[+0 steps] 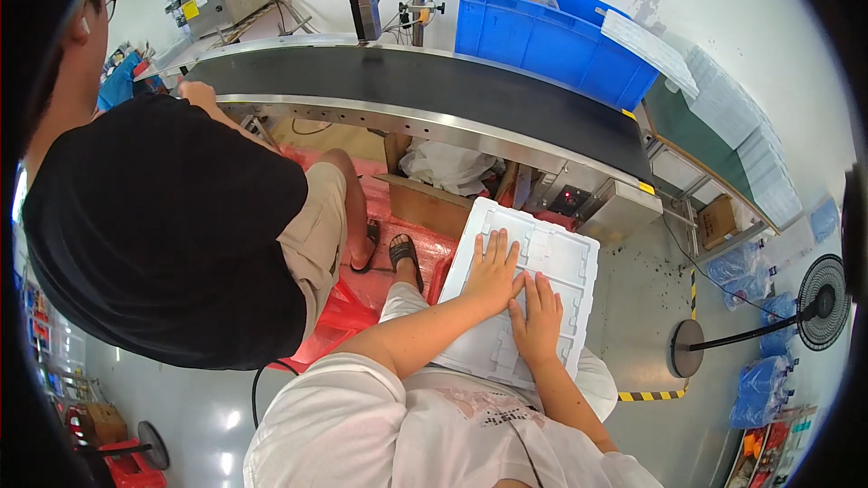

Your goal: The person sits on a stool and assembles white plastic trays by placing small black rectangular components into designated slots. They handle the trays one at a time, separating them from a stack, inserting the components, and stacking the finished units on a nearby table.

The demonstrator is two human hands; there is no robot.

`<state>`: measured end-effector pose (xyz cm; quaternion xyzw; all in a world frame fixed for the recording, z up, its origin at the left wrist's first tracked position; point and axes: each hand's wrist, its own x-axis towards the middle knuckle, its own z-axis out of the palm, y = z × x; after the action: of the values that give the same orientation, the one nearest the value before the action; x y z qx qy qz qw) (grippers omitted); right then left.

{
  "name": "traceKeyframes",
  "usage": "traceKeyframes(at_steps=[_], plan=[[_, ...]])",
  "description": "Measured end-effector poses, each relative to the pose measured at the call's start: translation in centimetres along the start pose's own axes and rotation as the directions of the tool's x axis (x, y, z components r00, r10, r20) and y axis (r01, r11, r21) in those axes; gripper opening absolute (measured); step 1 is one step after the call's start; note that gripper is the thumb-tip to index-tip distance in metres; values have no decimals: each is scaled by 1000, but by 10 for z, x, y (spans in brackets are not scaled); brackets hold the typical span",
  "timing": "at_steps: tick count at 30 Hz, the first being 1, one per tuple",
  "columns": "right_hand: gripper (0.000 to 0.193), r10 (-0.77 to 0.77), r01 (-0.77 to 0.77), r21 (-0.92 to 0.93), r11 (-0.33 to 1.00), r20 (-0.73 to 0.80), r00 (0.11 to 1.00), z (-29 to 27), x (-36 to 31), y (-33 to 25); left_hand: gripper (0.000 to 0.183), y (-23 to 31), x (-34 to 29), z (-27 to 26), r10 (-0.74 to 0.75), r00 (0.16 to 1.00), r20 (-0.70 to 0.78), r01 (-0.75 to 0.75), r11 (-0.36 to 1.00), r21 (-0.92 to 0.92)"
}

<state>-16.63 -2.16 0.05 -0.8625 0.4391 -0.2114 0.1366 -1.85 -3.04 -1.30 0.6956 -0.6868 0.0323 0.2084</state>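
A white moulded foam tray (561,258) with several shallow compartments lies across my lap. My left hand (493,271) rests flat on its middle, fingers spread and pointing away from me. My right hand (540,316) lies flat beside it, slightly nearer to me, thumb touching the left hand. Neither hand grips anything; both press palm-down on the tray.
A black conveyor belt (407,90) with a steel frame runs ahead. A co-worker in a black shirt (154,235) sits at my left, one hand at the belt. A blue crate (542,32) stands behind the belt. A floor fan (818,303) stands at right.
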Motion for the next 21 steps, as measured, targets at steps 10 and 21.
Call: traceKeyframes(at_steps=[10, 21], plan=[[49, -7, 7, -10, 1000, -9, 1000, -2, 1, 0, 59, 0, 0, 4, -10, 1000, -13, 9, 999, -44], [42, -5, 6, 30, 1000, -29, 1000, -2, 1, 2, 51, -1, 0, 3, -20, 1000, -10, 19, 998, -61]])
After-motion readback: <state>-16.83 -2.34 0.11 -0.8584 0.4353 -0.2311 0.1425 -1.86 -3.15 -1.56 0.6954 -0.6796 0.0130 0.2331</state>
